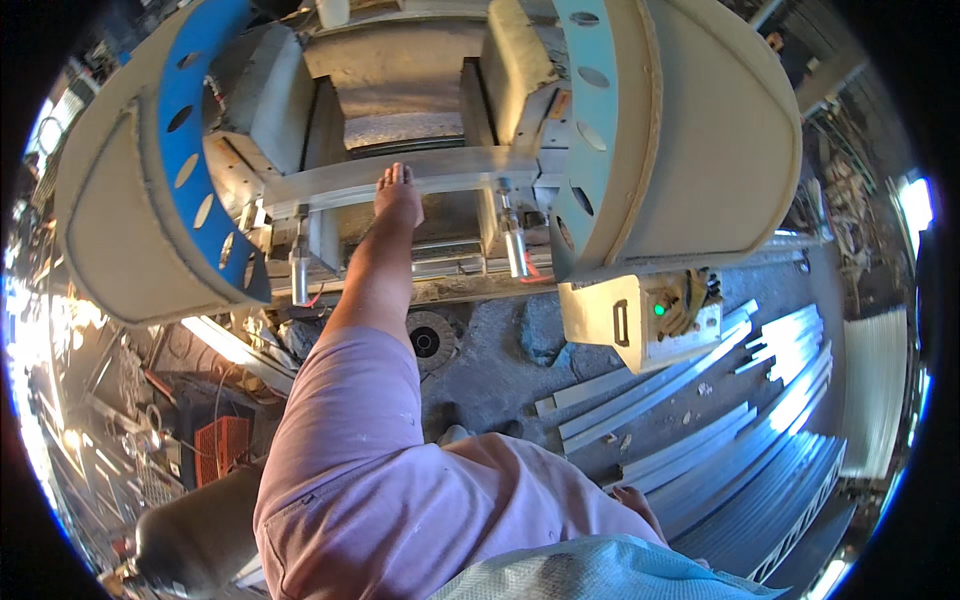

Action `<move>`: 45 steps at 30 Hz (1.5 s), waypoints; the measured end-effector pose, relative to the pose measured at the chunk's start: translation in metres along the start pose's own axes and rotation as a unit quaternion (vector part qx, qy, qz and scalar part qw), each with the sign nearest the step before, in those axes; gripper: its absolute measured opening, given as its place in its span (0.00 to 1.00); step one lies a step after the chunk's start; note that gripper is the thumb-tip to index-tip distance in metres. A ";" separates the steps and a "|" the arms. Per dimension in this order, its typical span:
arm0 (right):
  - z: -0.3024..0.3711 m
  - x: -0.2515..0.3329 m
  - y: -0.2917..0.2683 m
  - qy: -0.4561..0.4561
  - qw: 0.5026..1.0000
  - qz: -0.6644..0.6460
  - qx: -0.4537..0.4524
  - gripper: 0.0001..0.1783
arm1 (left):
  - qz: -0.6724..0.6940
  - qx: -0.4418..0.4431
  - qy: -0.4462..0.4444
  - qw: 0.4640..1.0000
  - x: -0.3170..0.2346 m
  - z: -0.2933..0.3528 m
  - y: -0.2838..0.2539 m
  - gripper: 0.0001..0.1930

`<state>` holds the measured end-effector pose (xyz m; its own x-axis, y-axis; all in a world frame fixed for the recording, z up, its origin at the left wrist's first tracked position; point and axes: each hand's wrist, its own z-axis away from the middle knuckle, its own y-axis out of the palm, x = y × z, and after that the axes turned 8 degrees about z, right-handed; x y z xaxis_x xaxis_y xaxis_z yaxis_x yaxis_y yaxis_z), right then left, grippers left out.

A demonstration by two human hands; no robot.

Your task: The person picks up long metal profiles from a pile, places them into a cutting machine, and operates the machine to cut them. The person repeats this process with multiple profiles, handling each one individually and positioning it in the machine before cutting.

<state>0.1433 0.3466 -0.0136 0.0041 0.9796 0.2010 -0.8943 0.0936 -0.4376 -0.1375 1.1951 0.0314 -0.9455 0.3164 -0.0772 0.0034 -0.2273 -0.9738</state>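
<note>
A long pale metal profile (450, 172) lies across the machine between its two large beige curved guards. My left arm reaches forward, and my left hand (399, 196) rests on the profile with its fingers stretched out over it. Near the profile's two ends stand small silver cylinders, the left cylinder (300, 268) and the right cylinder (516, 250). Low at the right, beside my pink shirt, only a small part of my right hand (638, 503) shows; its fingers are mostly hidden.
The left guard (115, 210) has a blue rim with holes, the right guard (715, 140) a light blue one. A beige control box (600, 325) with a green light stands below the right guard. Long metal profiles (740, 480) cover the floor at right. A dark tank (195, 535) lies lower left.
</note>
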 end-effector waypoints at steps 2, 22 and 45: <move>0.009 -0.004 -0.001 0.072 0.995 0.071 0.002 0.31 | -0.002 0.000 0.002 1.000 0.001 0.000 -0.003 0.42; -0.011 0.020 -0.032 -0.270 0.761 0.588 -0.035 0.29 | 0.017 0.021 -0.040 0.999 -0.004 0.006 -0.036 0.47; -0.140 0.349 -0.173 -0.145 0.889 0.294 -0.321 0.22 | 0.375 0.299 -0.269 0.835 0.080 0.556 0.254 0.27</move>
<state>0.3623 0.6973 0.0097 -0.5773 0.8150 -0.0506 -0.2650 -0.2457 -0.9324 -0.3938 0.6506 -0.1032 -0.7601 -0.5454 -0.3533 0.6497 -0.6455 -0.4015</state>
